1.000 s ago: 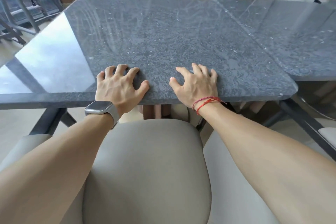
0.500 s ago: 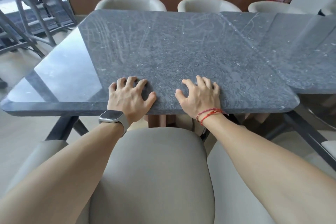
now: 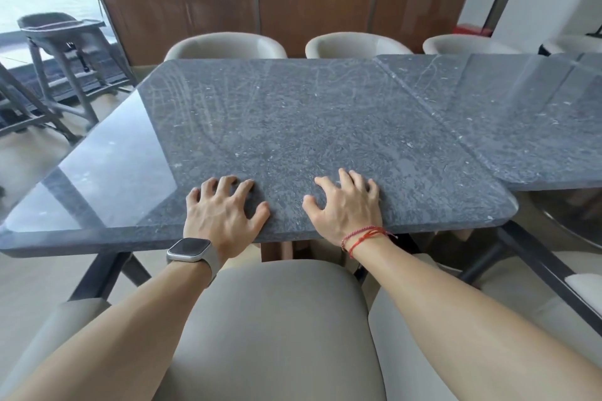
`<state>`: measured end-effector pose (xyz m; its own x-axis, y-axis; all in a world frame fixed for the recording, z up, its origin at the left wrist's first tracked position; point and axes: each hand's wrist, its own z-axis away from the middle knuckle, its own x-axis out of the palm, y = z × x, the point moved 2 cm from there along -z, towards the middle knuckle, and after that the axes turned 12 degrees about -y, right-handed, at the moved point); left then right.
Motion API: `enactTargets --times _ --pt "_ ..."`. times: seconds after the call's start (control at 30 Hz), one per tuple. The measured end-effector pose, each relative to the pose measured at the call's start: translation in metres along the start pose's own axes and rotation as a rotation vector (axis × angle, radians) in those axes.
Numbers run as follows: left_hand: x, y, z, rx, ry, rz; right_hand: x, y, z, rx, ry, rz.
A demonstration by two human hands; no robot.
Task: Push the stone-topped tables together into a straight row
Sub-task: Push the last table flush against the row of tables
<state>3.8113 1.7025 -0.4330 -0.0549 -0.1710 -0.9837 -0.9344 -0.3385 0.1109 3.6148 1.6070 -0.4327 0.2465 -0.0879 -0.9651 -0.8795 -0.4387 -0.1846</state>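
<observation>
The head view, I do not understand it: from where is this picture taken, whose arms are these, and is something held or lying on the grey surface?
The picture comes from a camera worn on a person's head, looking forward and down, so the two bare arms belong to that person. There is no machine. The left hand, with a watch on its wrist, and the right hand, with a red string bracelet, press with spread fingers on the near edge of a grey stone-topped table. A second stone-topped table meets it at the right, but the near edges do not line up. Nothing lies on either top, and neither hand holds an object. Beige chairs stand around; one chair back is directly below the arms.
</observation>
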Motion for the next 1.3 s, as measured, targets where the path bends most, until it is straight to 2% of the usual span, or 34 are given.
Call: enactTargets --times 1.3 --pt "0.000 0.002 -0.008 0.008 -0.020 0.009 0.003 0.003 -0.011 -0.028 -0.086 0.004"
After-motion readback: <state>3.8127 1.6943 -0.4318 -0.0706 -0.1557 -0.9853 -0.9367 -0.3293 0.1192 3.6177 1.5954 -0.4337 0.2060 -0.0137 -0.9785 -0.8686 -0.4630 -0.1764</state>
